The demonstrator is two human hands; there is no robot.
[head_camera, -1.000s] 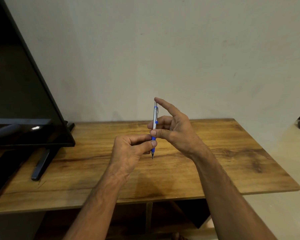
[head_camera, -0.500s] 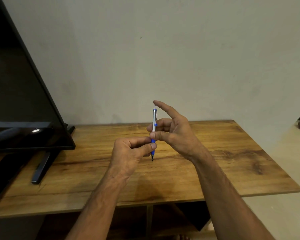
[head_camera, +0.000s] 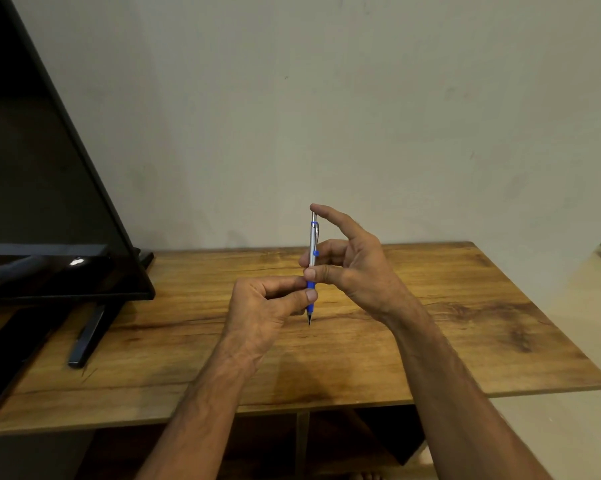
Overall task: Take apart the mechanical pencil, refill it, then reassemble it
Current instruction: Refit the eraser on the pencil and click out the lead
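A silver mechanical pencil (head_camera: 313, 242) with a blue grip and blue clip stands upright above the wooden table (head_camera: 430, 323), its dark tip pointing down. My left hand (head_camera: 268, 306) pinches the blue grip near the tip between thumb and fingers. My right hand (head_camera: 352, 265) holds the barrel with thumb and middle finger, and its index fingertip rests on the top cap. The pencil looks whole, with no part off it.
A black flat screen (head_camera: 49, 202) leans at the left on two dark feet (head_camera: 91, 337). A pale wall rises right behind the table. The table's right edge drops to a light floor. A dark shelf space lies under the front edge.
The view has tilted slightly, so hands and pencil sit a little lower in frame. Both grips stay the same and the pencil stays upright.
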